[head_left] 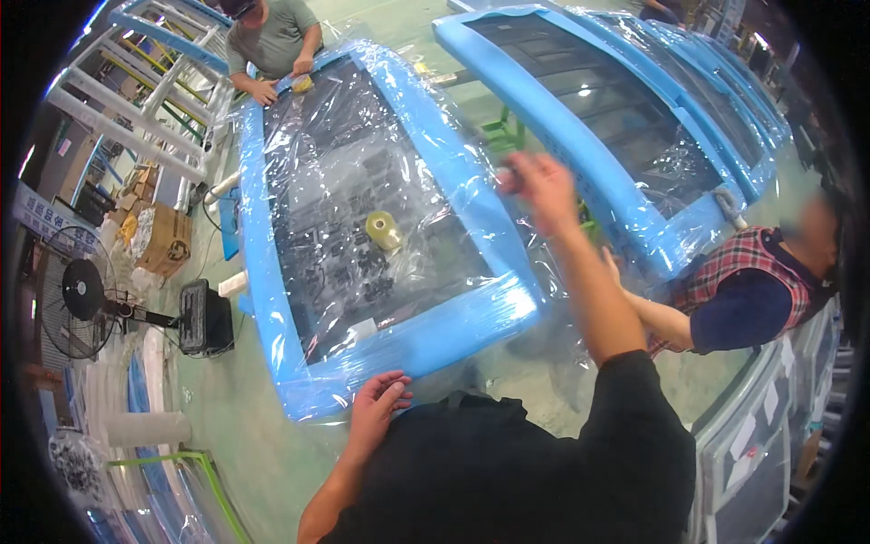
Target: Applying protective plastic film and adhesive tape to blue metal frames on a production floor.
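Observation:
A large framed panel, edged in blue foam and covered with clear plastic film [408,317], lies in front of me. My left hand [376,408] is at its near edge, fingers loosely bent and apart, holding nothing visible. Past the panel's right side, my right hand [548,195] is raised and somewhat blurred. Its fingers are curled together; whatever may be between them cannot be made out. On the film, near the panel's middle, rests a roll of yellowish clear tape [384,230]. Loose film [548,272] hangs at the panel's right edge.
A person [276,41] at the far end has hands on the panel beside a yellowish roll [302,83]. Another person [743,290] reaches in from the right. More wrapped panels [580,136] stand beyond. Leftward are a fan [83,288], black case [204,317] and cardboard box [163,240].

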A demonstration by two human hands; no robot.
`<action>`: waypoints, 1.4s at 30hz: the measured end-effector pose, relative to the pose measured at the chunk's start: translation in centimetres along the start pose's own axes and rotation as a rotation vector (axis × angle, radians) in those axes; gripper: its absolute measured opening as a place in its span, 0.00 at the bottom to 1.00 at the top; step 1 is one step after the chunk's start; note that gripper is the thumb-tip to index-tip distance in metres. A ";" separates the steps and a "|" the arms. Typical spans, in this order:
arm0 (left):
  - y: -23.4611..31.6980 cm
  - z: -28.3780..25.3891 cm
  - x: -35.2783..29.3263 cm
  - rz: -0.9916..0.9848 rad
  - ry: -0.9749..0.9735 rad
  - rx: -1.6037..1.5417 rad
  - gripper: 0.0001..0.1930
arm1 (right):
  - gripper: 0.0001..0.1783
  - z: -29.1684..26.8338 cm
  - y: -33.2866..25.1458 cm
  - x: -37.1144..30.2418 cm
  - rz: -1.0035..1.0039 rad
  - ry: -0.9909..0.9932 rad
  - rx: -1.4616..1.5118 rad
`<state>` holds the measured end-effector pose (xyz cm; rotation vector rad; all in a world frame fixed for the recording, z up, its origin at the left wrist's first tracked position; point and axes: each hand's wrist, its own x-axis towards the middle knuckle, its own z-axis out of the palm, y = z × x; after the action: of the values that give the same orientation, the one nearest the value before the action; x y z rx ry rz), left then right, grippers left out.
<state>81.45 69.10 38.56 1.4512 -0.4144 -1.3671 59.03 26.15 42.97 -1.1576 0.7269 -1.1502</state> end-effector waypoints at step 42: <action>-19.0 -33.7 -9.2 -0.249 0.136 -0.242 0.20 | 0.18 -22.4 11.4 -35.6 0.737 0.373 -0.183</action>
<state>100.84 98.75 20.54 1.4156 0.0221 -1.4478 31.81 52.73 21.74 -0.7087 1.4261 -0.6734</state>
